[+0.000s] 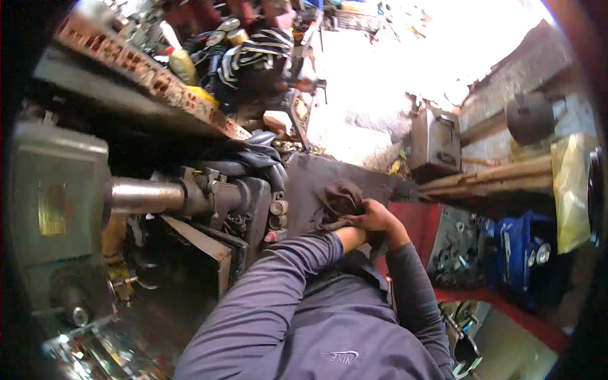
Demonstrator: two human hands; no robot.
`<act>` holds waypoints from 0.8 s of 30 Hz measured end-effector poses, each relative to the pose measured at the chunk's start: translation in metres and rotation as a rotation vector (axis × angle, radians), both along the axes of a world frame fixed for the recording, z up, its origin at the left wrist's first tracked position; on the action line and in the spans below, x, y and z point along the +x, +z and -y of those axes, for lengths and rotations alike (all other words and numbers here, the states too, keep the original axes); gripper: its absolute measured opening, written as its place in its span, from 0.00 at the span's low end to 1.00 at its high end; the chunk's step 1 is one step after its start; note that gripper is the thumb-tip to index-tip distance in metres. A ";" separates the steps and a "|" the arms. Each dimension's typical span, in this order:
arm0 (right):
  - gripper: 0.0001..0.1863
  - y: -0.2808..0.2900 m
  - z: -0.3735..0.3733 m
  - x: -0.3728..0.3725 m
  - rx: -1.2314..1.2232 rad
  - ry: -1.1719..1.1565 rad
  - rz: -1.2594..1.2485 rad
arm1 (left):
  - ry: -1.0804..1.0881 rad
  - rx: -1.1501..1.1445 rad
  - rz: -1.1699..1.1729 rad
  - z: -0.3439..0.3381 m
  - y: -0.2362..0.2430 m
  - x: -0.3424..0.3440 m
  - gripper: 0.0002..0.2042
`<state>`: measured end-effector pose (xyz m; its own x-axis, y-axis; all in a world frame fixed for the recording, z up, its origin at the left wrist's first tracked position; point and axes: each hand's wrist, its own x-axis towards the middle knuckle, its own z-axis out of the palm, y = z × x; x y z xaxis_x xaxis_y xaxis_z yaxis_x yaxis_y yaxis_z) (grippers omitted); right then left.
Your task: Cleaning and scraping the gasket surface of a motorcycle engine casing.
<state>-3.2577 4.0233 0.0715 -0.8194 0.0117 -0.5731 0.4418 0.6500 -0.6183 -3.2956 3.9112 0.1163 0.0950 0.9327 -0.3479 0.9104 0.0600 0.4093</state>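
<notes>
A crumpled dark brown rag (342,197) is bunched up in front of me, over a dark metal surface (304,183). My right hand (379,218) is closed around the near right side of the rag. Crossing close beside it, my left hand (352,235) has its fingers against the rag's lower edge, and the two hands touch. Part of the left hand's grip is hidden behind the right hand and the cloth. Whether anything is wrapped inside the rag cannot be seen.
A machine with a shiny steel column (149,194) fills the left. Past the metal surface, a metal box (436,142) stands near wooden planks (494,174). On the right are a tray of metal parts (457,247), a blue crate (513,250) and a yellow bag (570,190).
</notes>
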 end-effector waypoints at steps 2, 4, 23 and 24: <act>0.24 0.001 -0.002 -0.004 0.061 -0.052 0.166 | 0.015 -0.049 0.014 0.021 0.010 0.001 0.28; 0.23 -0.013 0.001 -0.005 0.093 -0.056 0.194 | 0.026 -0.095 0.033 -0.006 0.014 0.007 0.27; 0.22 -0.081 -0.045 0.064 -0.052 -1.075 -0.100 | 0.192 -0.713 1.089 0.143 0.057 -0.233 0.16; 0.22 -0.079 -0.043 0.054 -0.084 -1.073 -0.100 | 0.226 -0.767 1.093 0.139 0.060 -0.251 0.15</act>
<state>-3.2040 4.0666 -0.0071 -0.4478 0.7149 -0.5369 0.7004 -0.0928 -0.7077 -3.5463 3.7718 0.1764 0.5270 0.5715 -0.6290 0.0838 0.7016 0.7076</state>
